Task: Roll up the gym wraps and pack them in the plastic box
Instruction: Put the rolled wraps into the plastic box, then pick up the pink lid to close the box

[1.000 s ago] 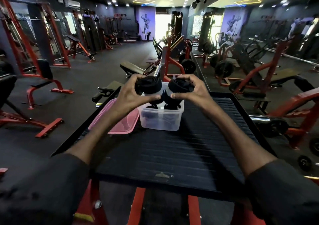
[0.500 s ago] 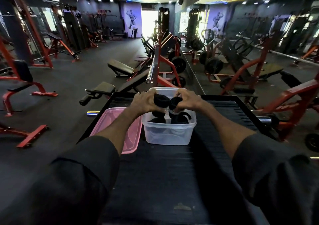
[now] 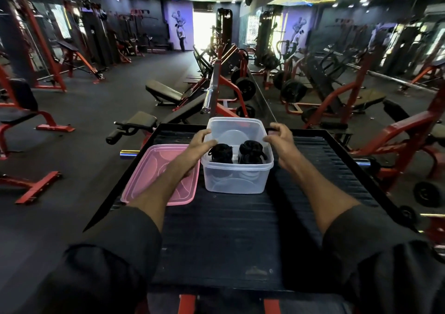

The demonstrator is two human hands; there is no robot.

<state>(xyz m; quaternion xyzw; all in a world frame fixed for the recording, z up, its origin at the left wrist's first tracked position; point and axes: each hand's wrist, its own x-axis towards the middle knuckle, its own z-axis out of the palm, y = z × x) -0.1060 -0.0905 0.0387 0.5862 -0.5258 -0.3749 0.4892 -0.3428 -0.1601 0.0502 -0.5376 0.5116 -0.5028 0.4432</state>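
Gym wraps: two black rolls, held above the container a second ago, now let go and lying side by side inside the plastic box. Black ribbed platform: bears the box. Pink lid: flat, just beside the box's left wall. Left hand: at the left rim, fingers loosely curled, empty. Right hand: beside the right rim, fingers slack, empty. Benches: well beyond. Assessment: packing looks complete; fitting the lid likely remains.
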